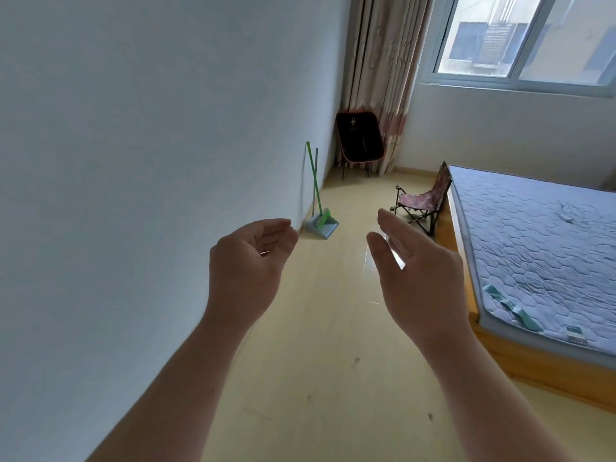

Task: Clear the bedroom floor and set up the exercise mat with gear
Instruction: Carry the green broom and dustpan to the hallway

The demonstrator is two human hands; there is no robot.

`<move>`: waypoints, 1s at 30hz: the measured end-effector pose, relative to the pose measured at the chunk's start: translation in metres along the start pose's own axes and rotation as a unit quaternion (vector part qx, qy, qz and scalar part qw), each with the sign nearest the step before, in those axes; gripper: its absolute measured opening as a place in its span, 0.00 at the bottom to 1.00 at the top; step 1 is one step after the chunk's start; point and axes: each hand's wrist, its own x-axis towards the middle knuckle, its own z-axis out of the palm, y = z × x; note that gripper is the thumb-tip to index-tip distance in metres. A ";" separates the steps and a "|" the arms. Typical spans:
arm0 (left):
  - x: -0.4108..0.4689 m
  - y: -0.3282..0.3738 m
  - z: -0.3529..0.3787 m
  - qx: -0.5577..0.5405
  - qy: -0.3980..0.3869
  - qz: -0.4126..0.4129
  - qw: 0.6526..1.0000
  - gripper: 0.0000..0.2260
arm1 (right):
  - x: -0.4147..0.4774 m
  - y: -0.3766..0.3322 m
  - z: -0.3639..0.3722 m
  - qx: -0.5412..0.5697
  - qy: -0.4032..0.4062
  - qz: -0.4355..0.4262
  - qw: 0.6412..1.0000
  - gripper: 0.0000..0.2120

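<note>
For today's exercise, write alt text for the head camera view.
Two empty, open hands, left hand and right hand, reach out over a bare wooden floor. Ahead stand a broom and dustpan, two folding chairs and a bed.

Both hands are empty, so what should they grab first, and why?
Probably walk forward and fold up the small pink folding chair. Both the left hand and the right hand are open and hold nothing, and that chair stands out on the floor beside the bed, where a mat might go.
</note>
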 end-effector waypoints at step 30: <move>0.492 -0.092 0.512 0.082 0.092 -0.058 0.991 0.08 | 0.623 0.451 0.124 0.124 -0.133 0.009 0.983 0.18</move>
